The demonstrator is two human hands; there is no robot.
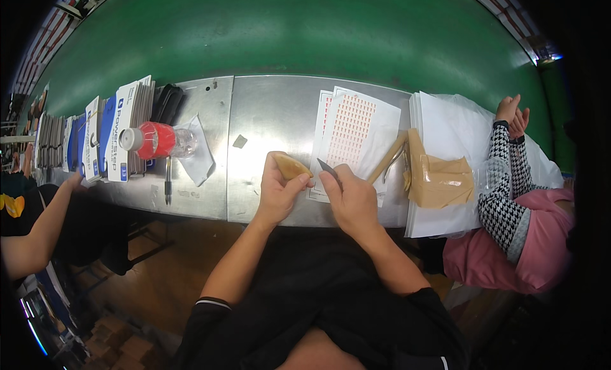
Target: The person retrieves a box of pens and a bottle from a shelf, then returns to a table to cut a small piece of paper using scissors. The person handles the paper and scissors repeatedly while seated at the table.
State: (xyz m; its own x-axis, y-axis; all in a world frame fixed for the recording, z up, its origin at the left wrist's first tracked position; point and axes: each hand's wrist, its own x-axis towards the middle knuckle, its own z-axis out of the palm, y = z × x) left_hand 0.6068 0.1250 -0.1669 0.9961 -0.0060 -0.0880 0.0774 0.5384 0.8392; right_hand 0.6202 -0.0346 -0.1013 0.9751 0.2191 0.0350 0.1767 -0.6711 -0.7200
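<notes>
Above the metal tabletop, my left hand is closed around a tan, rounded flat piece, its kind unclear. In my right hand is a dark, pointed blade-like tool, its tip angled up toward the left. The two hands are close together, with a small gap between the tool's tip and the tan piece. Just beyond my right hand lie white sheets printed with rows of small red marks. My right fingers hide part of the tool's lower end.
At left stand a bottle with a red label, a black pen and stacked blue-and-white boxes. A brown-taped bundle rests on white sheets at right. Co-workers sit on both sides; a green surface lies beyond the metal table.
</notes>
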